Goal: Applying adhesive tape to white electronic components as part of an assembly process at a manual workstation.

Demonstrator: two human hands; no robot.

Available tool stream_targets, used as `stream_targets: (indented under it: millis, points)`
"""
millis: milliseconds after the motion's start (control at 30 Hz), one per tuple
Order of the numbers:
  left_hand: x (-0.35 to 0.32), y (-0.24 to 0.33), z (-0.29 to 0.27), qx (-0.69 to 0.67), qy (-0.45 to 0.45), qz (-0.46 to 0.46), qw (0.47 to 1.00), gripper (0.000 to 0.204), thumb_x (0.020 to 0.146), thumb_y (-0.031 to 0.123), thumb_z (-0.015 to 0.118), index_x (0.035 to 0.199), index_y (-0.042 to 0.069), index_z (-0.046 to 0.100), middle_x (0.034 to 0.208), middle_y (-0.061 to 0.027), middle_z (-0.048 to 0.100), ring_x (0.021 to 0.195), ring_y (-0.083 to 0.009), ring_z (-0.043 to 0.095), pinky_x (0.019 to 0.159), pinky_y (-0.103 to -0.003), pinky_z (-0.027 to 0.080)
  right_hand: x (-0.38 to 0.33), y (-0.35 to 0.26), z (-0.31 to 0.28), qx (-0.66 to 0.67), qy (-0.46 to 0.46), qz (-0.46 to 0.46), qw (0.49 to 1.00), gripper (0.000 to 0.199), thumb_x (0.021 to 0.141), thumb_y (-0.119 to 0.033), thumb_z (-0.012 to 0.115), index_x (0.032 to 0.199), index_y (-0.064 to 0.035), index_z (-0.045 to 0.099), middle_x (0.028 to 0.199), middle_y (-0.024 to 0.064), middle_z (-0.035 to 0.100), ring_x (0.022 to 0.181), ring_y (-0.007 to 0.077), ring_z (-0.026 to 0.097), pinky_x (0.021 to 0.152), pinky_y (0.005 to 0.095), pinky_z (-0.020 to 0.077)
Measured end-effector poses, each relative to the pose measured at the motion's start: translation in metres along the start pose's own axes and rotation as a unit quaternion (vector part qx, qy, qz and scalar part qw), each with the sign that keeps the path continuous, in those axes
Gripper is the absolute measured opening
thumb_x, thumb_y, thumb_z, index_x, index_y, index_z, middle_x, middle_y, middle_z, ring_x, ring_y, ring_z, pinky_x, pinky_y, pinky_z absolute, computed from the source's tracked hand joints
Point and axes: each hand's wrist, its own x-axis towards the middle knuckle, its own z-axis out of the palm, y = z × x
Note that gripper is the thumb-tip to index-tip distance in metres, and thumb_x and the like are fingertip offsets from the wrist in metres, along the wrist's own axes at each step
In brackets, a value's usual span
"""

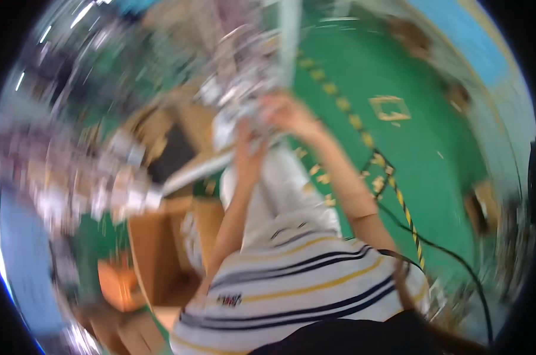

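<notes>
In front of my body, both hands are close together at a small greyish-white thing (256, 113), too blurred to name. My left hand (249, 147) reaches up to it from below, its fingers bent against its near side. My right hand (284, 113) comes in from the right with curled fingers at its upper right. Shiny white and clear pieces (229, 92), perhaps plastic wrapping, lie just beyond my hands on the work surface. Motion smears the fingers, so their exact hold is hard to see.
An open cardboard box (146, 248) stands on the left beside me, near an orange container (118, 284). Brown cardboard (188, 121) with a dark patch lies left of my hands. On the green floor (422, 148) run yellow-black tape and a black cable (457, 260).
</notes>
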Motion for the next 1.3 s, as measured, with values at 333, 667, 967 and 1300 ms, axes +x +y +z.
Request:
stream_targets:
  millis: [333,667,967,1300]
  points:
    - [-0.016,0.085,-0.037,0.033,-0.124,-0.054,0.99,0.072,0.078,0.012,0.071,0.136,-0.002,0.03,0.134,-0.0186,0.042,0.117,-0.026,0.047,0.095,-0.036,0.043,-0.08,-0.082,0.034,0.121,-0.079,0.002,0.989,0.036,0.084,-0.03,0.067,0.105,-0.0023,0.068,0.115,0.0056,0.062,0.107,0.0159,0.054,0.095,0.0313,0.0393]
    - [-0.033,0.106,-0.05,0.106,-0.028,0.086,0.99,0.081,0.078,0.012,0.069,0.141,0.002,0.018,0.127,-0.0229,0.038,0.107,-0.032,0.049,0.086,-0.041,0.044,-0.089,-0.09,0.059,0.09,-0.031,0.019,0.995,0.04,0.082,-0.027,0.069,0.112,-0.001,0.064,0.116,0.0083,0.06,0.105,0.0153,0.051,0.088,0.0298,0.0417]
    - [-0.047,0.118,-0.071,0.14,-0.118,-0.078,0.98,0.079,0.074,0.01,0.071,0.141,0.001,0.029,0.136,-0.018,0.036,0.122,-0.0329,0.042,0.101,-0.042,0.036,-0.109,-0.109,0.052,0.159,-0.063,0.06,0.983,0.028,0.088,-0.017,0.061,0.114,-0.0066,0.062,0.097,-0.0038,0.057,0.076,0.004,0.048,0.057,0.02,0.0398]
    - [-0.038,0.096,-0.101,-0.069,-0.348,-0.294,0.887,0.057,0.091,0.033,0.051,0.132,-0.003,0.037,0.122,-0.0184,0.047,0.103,-0.0263,0.057,0.086,-0.038,0.047,-0.125,-0.143,0.047,-0.073,-0.056,-0.034,0.995,0.024,0.084,-0.021,0.061,0.104,-0.0073,0.063,0.092,0.0041,0.054,0.081,0.0135,0.056,0.068,0.0274,0.0456]
